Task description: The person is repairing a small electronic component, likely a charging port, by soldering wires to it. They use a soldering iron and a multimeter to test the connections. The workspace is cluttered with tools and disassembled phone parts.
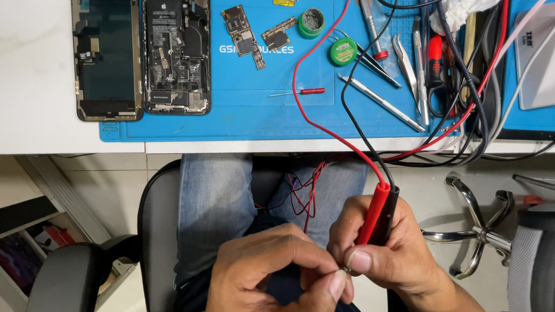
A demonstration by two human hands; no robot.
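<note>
My right hand [391, 251] grips two test probes together over my lap, a red probe [372, 215] and a black probe [389, 216]. Their red lead [300, 102] and black lead [350, 109] run up onto the blue work mat [238, 123]. My left hand [276, 278] pinches something tiny against the probe tips, too small to make out. Thin red and black wires [304, 195] lie on my jeans just above both hands.
On the mat lie an opened phone body [176, 51], its separated screen [106, 57], two circuit boards [244, 29], a small red screwdriver [306, 92], two round green pots [343, 51], tweezers [404, 60] and a tangle of cables [475, 104]. A chair base [474, 222] stands at right.
</note>
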